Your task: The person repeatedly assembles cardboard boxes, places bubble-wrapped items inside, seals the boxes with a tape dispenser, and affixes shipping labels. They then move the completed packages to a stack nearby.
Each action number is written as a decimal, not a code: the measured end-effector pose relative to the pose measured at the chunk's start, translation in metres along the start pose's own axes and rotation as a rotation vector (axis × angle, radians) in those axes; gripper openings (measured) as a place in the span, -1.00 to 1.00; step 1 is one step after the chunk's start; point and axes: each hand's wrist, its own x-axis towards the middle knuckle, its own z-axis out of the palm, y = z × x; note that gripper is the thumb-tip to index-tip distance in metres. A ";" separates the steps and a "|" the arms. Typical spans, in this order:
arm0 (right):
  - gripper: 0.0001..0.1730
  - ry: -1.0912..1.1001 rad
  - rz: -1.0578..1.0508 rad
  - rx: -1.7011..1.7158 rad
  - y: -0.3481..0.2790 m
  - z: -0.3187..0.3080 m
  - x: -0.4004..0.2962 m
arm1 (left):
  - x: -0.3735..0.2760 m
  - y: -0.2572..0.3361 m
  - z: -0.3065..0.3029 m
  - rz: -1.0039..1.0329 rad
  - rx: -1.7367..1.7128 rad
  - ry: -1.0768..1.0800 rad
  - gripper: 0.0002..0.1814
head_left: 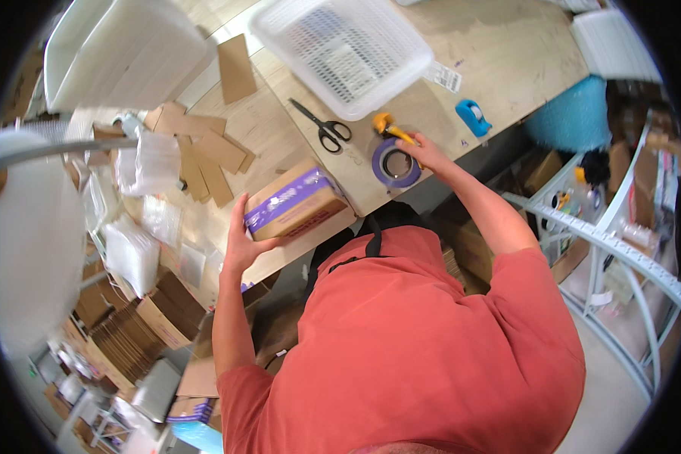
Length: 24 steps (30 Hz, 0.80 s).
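A small cardboard box [312, 213] with a strip of printed purple tape along its top rests at the front edge of the table. My left hand [243, 241] grips its left end, thumb along the near side and fingers at the far corner. My right hand [425, 152] is closed around the handle of a yellow tape dispenser [383, 122] loaded with a roll of purple tape [381, 164]. The dispenser is to the right of the box, apart from it. Black-handled scissors [332, 133] lie beyond the box.
A white plastic basket [363, 105] stands at the back, with a small blue tape dispenser [473, 118] to its right. Cardboard pieces [210, 153] and clear plastic packaging [147, 162] lie to the left. Folded cartons [130, 340] stand below left; a metal rack [607, 238] is at right.
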 end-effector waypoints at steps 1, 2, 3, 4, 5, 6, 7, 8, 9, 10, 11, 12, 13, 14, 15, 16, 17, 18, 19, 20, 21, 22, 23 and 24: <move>-0.23 0.163 -0.064 -0.129 0.016 0.000 0.007 | 0.003 0.001 -0.006 -0.115 -0.195 -0.054 0.47; -0.28 0.307 -0.126 -0.291 0.032 -0.007 0.012 | 0.008 0.003 -0.012 -0.183 -0.265 -0.107 0.48; -0.33 0.432 -0.188 -0.453 0.028 -0.010 0.012 | 0.008 0.003 -0.020 -0.265 -0.333 -0.143 0.48; -0.38 0.558 -0.252 -0.623 0.021 -0.017 0.011 | 0.009 0.002 -0.027 -0.294 -0.337 -0.177 0.47; -0.46 0.623 -0.288 -0.497 0.018 -0.030 0.015 | 0.011 0.000 -0.032 -0.321 -0.348 -0.213 0.46; -0.54 0.686 -0.324 -0.375 0.018 -0.047 0.022 | 0.013 0.001 -0.034 -0.348 -0.365 -0.246 0.46; -0.57 0.744 -0.320 -0.464 0.017 -0.067 0.025 | 0.016 0.005 -0.036 -0.372 -0.378 -0.269 0.45; -0.60 0.797 -0.321 -0.557 0.015 -0.086 0.029 | 0.019 0.009 -0.035 -0.395 -0.397 -0.287 0.43; -0.61 0.801 -0.354 -0.539 0.013 -0.102 0.035 | 0.022 0.011 -0.035 -0.414 -0.418 -0.305 0.42; -0.62 0.807 -0.390 -0.519 0.010 -0.116 0.043 | 0.026 0.013 -0.035 -0.426 -0.406 -0.329 0.40; -0.63 0.810 -0.428 -0.499 0.006 -0.127 0.052 | 0.031 0.012 -0.036 -0.454 -0.371 -0.352 0.38; -0.60 0.806 -0.401 -0.514 0.000 -0.138 0.059 | 0.034 0.009 -0.038 -0.483 -0.341 -0.371 0.37; -0.57 0.798 -0.378 -0.533 -0.007 -0.147 0.065 | 0.035 0.004 -0.038 -0.513 -0.316 -0.388 0.35; -0.54 0.789 -0.356 -0.551 -0.010 -0.152 0.074 | 0.039 -0.008 -0.038 -0.495 -0.172 -0.369 0.34; -0.50 0.787 -0.373 -0.633 -0.003 -0.156 0.089 | 0.046 -0.023 -0.040 -0.474 -0.024 -0.348 0.33; -0.45 0.791 -0.386 -0.716 0.014 -0.161 0.107 | 0.054 -0.030 -0.041 -0.450 0.127 -0.333 0.32; -0.39 0.797 -0.390 -0.801 0.027 -0.169 0.124 | 0.065 -0.006 -0.023 -0.318 0.257 -0.183 0.32; -0.22 0.676 -0.307 -0.871 0.034 -0.175 0.136 | 0.074 0.033 0.006 -0.189 0.385 -0.038 0.33; -0.19 0.648 -0.303 -0.891 0.039 -0.177 0.145 | 0.076 0.061 0.028 -0.016 0.609 -0.039 0.38; -0.17 0.623 -0.304 -0.912 0.041 -0.180 0.155 | 0.081 0.083 0.050 0.164 0.830 -0.039 0.43; -0.15 0.597 -0.309 -0.936 0.040 -0.181 0.163 | 0.085 0.098 0.071 0.202 0.891 -0.090 0.43; -0.11 0.483 -0.263 -0.900 0.031 -0.181 0.164 | 0.087 0.110 0.090 0.232 0.951 -0.141 0.43; -0.12 0.445 -0.225 -0.922 0.026 -0.182 0.166 | 0.092 0.115 0.099 0.272 1.013 -0.198 0.43; -0.12 0.409 -0.182 -0.944 0.024 -0.183 0.168 | 0.098 0.112 0.102 0.253 1.079 -0.270 0.36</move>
